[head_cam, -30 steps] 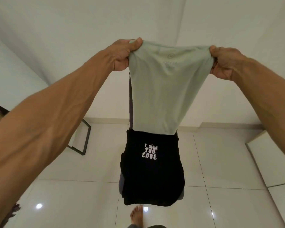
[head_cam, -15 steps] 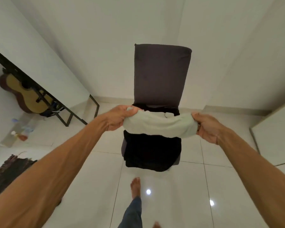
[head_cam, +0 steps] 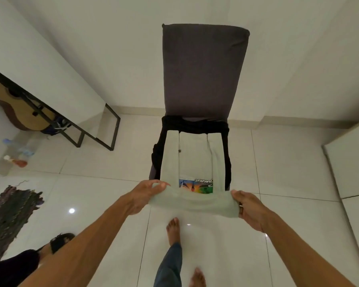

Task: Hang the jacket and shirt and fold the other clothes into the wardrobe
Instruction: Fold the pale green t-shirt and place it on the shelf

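Observation:
A pale green T-shirt (head_cam: pixel 192 154) lies lengthwise on the seat of a dark grey chair (head_cam: pixel 203 71), its sides folded inward and a colourful print showing near its front end. It rests on a black garment (head_cam: pixel 195 124) spread over the seat. My left hand (head_cam: pixel 145 195) pinches the shirt's near left corner. My right hand (head_cam: pixel 250 210) grips the near right corner. Between the hands the near end of the shirt is bunched and lifted off the seat's front edge.
A black metal-framed table (head_cam: pixel 87 129) stands at the left with a guitar (head_cam: pixel 19 112) and bottles (head_cam: pixel 15 160) beneath it. A dark rug (head_cam: pixel 8 210) and a black sandal (head_cam: pixel 60 241) lie at lower left. A white cabinet (head_cam: pixel 352 162) is at the right. My bare feet (head_cam: pixel 173 230) stand on white tiles.
The shirt was held up high by both hands, then lowered in a bunch over the chair. It now lies stretched along the seat, and both hands have drawn back toward me with its near end.

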